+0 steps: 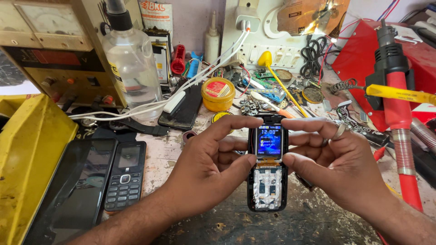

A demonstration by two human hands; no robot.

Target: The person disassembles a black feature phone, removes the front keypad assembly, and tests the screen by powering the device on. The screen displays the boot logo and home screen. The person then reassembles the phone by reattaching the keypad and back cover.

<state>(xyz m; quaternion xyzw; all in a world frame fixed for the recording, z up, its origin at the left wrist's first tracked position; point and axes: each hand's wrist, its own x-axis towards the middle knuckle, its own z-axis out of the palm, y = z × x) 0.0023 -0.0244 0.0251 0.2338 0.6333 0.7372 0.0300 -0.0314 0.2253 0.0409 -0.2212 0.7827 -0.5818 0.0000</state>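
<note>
The opened phone (268,168) sits between the fingers (231,122) of both hands, over the tabletop (290,222). Left of the fingers lie a keypad phone (126,174) and a smartphone (75,190). Behind them stands a round tin (218,94); right of them, a hot-air gun (397,104).

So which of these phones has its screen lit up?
The opened black keypad phone held between the left hand and right hand; the intact black keypad phone and black smartphone are dark.
</note>
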